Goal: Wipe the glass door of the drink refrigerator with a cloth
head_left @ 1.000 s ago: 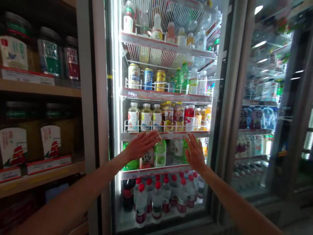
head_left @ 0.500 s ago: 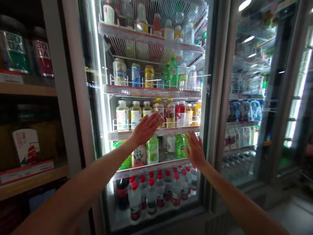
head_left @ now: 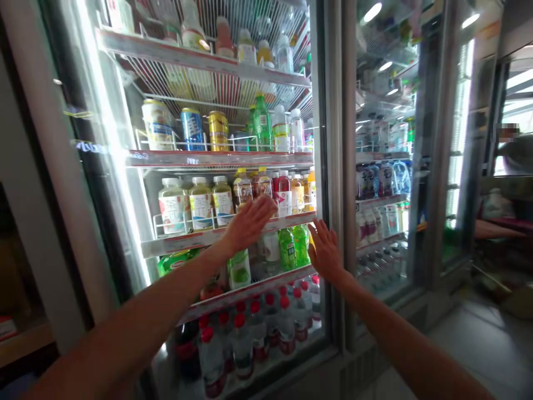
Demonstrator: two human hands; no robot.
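Note:
Both arms reach forward in front of a lit drinks fridge. My left hand (head_left: 252, 221) is stretched out flat, fingers together, before the shelf of tea bottles (head_left: 201, 203) and a red-labelled bottle (head_left: 283, 195). It holds nothing. Lower and to the right, my right hand (head_left: 327, 250) is raised with its fingers apart and nothing in it. It is nearest the green bottles (head_left: 293, 246) and the fridge's right frame. Whether either hand touches the glass I cannot tell. My left arm hides part of the lower shelf, where a green-labelled bottle (head_left: 239, 269) stands.
Cans, among them a blue can (head_left: 192, 129) and a gold can (head_left: 219, 131), stand on the shelf above. Water bottles with red caps (head_left: 244, 344) fill the fridge floor. A metal door frame (head_left: 345, 166) separates a second fridge at right. A person (head_left: 516, 150) is at the far right.
The view has turned to the right, so the fridge sits further left and the person has come into view. Both hands keep nearly the same pose, still empty.

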